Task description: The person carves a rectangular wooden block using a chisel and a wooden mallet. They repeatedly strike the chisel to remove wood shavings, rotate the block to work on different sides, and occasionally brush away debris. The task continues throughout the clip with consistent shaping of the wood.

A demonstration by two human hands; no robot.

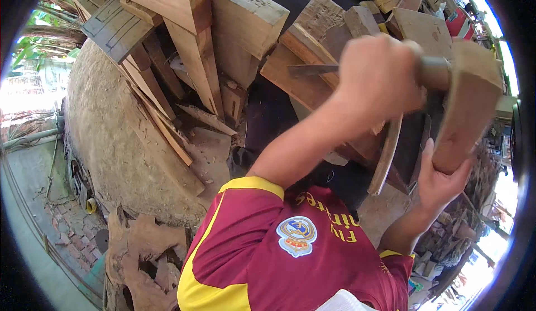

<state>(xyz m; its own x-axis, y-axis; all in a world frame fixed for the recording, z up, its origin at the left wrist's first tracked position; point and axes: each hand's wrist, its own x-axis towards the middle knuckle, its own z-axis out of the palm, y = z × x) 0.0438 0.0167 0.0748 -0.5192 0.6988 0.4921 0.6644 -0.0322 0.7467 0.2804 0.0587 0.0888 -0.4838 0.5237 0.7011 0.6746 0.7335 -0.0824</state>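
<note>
My left hand point(379, 76) is a closed fist around a round handle point(435, 72). The handle runs into the upper end of a thick, slightly curved wooden block point(466, 110). A dark, narrow, pointed blade-like piece point(312, 69) shows on the other side of the fist; whether it belongs to the same tool I cannot tell. Lower right, my right hand point(441, 185) cups the bottom end of the block, thumb on one side and fingers on the other. Fist and block are a little blurred. Below them, a curved wooden strip point(386, 157) leans near my lap.
Thick timber beams point(245, 17) and planks point(192, 68) are stacked at the upper left. More offcuts point(424, 29) lie at the upper right, beside a red object point(459, 23). A large rounded tan mass point(106, 126) and a gnarled wood piece point(145, 255) stand at left.
</note>
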